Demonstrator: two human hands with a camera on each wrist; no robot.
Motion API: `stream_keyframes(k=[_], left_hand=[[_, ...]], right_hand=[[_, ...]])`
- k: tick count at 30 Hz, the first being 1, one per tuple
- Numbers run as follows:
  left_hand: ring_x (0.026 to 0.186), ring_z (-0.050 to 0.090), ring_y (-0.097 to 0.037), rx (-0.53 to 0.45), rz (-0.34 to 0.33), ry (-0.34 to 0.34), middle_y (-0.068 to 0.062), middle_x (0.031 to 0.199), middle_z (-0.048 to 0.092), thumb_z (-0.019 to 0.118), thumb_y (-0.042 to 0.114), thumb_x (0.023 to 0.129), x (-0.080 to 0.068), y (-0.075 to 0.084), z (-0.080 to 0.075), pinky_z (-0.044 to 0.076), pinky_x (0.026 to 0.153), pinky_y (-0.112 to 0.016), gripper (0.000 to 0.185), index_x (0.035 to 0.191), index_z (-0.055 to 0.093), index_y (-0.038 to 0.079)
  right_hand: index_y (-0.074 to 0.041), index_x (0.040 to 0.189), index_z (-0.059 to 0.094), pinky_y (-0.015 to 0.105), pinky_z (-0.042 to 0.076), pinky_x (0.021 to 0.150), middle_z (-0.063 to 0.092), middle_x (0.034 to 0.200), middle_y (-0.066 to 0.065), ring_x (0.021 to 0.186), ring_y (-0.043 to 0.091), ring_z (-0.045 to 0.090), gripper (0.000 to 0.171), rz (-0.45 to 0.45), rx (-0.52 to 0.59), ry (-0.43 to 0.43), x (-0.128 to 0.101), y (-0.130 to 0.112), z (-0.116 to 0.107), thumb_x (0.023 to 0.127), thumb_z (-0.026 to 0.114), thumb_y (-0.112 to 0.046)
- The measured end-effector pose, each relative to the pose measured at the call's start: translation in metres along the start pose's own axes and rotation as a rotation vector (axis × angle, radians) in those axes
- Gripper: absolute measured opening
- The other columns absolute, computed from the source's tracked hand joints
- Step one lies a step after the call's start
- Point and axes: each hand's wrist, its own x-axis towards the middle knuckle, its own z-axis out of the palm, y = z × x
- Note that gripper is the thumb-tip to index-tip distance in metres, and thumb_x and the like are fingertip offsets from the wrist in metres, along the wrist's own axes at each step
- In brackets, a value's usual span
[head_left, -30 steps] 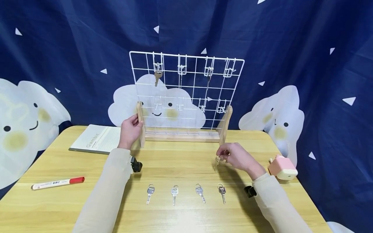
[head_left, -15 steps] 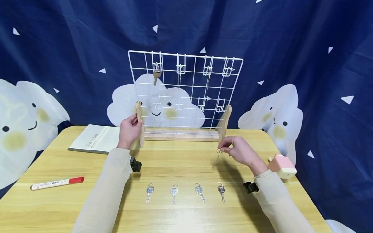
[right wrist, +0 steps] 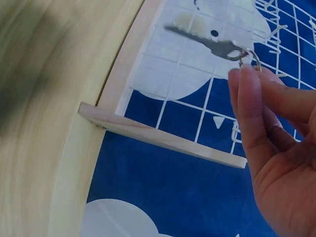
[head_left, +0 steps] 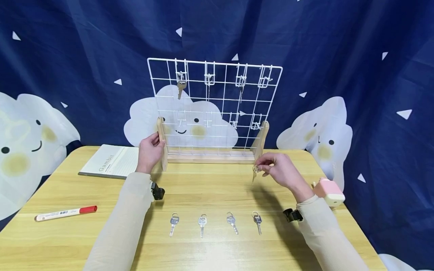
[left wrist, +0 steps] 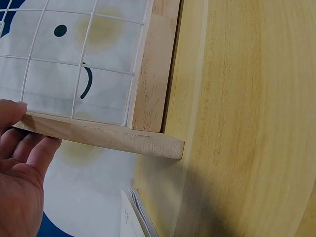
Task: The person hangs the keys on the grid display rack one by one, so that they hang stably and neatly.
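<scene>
My left hand (head_left: 150, 153) grips the left wooden upright (left wrist: 106, 139) of a white wire grid rack (head_left: 223, 99), thumb on one side and fingers on the other. Between thumb and fingers, my right hand (head_left: 279, 169) pinches the ring of a key (right wrist: 212, 44). That key (head_left: 254, 175) dangles above the table, just in front of the rack's right upright (head_left: 260, 143). Three hooks in the rack's top row carry keys, among them a brownish key (head_left: 181, 89) at the left. The top right hook (head_left: 265, 81) and the lower hooks hold no key.
Several silver keys with rings, such as the leftmost key (head_left: 174, 224), lie in a row on the table (head_left: 135, 241). A notebook (head_left: 108, 162) and a red-capped marker (head_left: 66, 213) lie at left. A pink and cream block-shaped object (head_left: 329, 192) stands at right, before a blue curtain (head_left: 217, 30).
My right hand has lifted the key upward and slightly away from me, toward the rack's right upright. The left hand keeps its grip on the upright.
</scene>
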Motion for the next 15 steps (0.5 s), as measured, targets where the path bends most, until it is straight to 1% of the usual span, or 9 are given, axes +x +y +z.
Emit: stream_keyframes(k=[3, 9, 10, 15], left_hand=[[0.125, 0.052, -0.029, -0.015, -0.012, -0.002, -0.026, 0.135, 0.052, 0.055, 0.004, 0.097, 0.000, 0.000, 0.000, 0.046, 0.102, -0.030, 0.047, 0.141, 0.045, -0.008], [0.125, 0.052, -0.029, -0.030, -0.025, 0.000, -0.026, 0.135, 0.052, 0.056, 0.004, 0.097, 0.000, 0.001, -0.001, 0.046, 0.102, -0.030, 0.047, 0.141, 0.045, -0.009], [0.125, 0.052, -0.030, -0.030, -0.024, 0.000, -0.026, 0.135, 0.052, 0.056, 0.004, 0.097, 0.000, 0.001, -0.001, 0.046, 0.102, -0.030, 0.047, 0.140, 0.045, -0.009], [0.124, 0.053, -0.030, -0.032, -0.012, -0.001, -0.027, 0.134, 0.053, 0.056, 0.003, 0.097, 0.000, 0.001, 0.000, 0.046, 0.101, -0.031, 0.046, 0.140, 0.046, -0.009]], right_hand=[[0.003, 0.093, 0.073, 0.036, 0.061, 0.064, 0.071, 0.090, 0.011, 0.076, 0.025, 0.068, 0.011, -0.019, 0.016, 0.050, 0.002, -0.004, -0.002, 0.087, 0.067, 0.010], [0.003, 0.094, 0.074, 0.033, 0.061, 0.066, 0.070, 0.091, 0.012, 0.079, 0.034, 0.068, 0.011, -0.052, 0.060, 0.107, 0.008, -0.009, -0.006, 0.087, 0.068, 0.009], [0.003, 0.094, 0.073, 0.034, 0.061, 0.067, 0.070, 0.092, 0.012, 0.079, 0.034, 0.068, 0.011, -0.050, 0.068, 0.113, 0.009, -0.010, -0.006, 0.087, 0.068, 0.009], [0.004, 0.094, 0.073, 0.031, 0.061, 0.067, 0.071, 0.092, 0.013, 0.077, 0.030, 0.068, 0.009, -0.046, 0.062, 0.162, 0.014, -0.016, -0.009, 0.088, 0.068, 0.007]])
